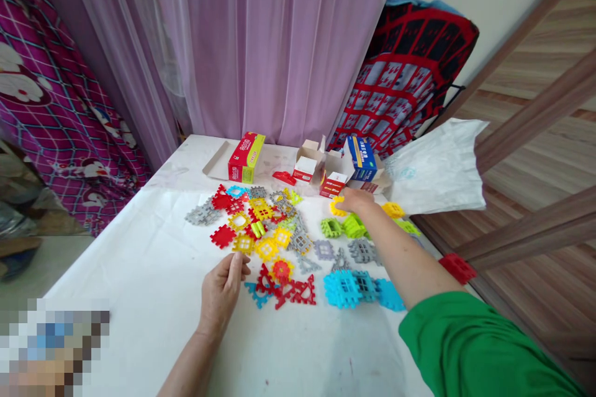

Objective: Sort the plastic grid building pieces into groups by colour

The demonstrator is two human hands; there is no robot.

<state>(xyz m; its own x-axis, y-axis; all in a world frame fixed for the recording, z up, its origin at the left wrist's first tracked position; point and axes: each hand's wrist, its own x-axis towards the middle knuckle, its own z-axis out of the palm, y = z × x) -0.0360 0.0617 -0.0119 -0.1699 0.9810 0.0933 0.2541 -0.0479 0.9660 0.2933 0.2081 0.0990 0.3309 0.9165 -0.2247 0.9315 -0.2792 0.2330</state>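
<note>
Reaching far across the counter (139, 273), the right hand (356, 200) closes its fingers on a yellow interlocking tile (336, 206); the left hand (222, 288) rests loosely open, holding nothing, beside the red triangle tiles (293, 290). Its forearm passes over the blue tile panel (354, 288) and could drag it.

White-covered table (153, 273) with scattered plastic building tiles (267, 229), small cardboard boxes (246, 157), a white bag (437, 167).

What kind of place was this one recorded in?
Most likely a room in a home. A white-covered table strewn with plastic building tiles stands against a purple curtain, with cartoon-print fabric to the left and wood-pattern flooring to the right.
</note>
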